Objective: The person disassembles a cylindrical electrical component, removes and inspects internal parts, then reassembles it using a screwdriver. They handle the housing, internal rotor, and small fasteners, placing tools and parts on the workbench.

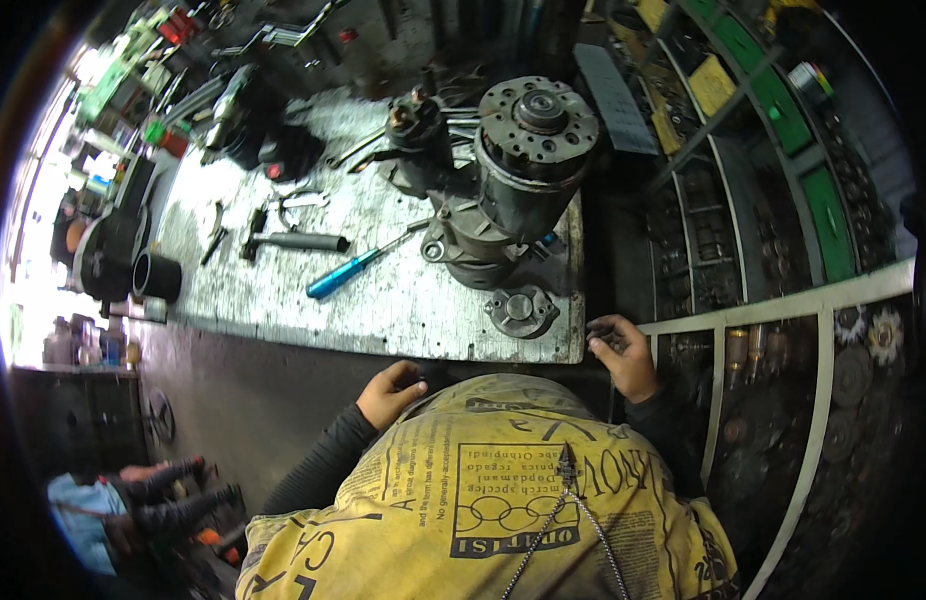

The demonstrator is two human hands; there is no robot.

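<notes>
A large starter motor stands upright on the metal-topped workbench, its smaller solenoid cylinder on the left side. In front of it, near the bench's front right corner, lies a small round metal end cap with two ears. My right hand is just off that corner, fingers loosely bent, thumb apart, nothing seen in it. Close to my shirt, below the front edge, hovers my left hand, open, its fingers slightly curled and partly hidden. A screwdriver with a blue handle points at the motor's base.
A hammer, wrenches and a dark power tool lie farther left. At the bench's left end is a vise. Shelves of parts with green drawers line the right. Another person is at lower left.
</notes>
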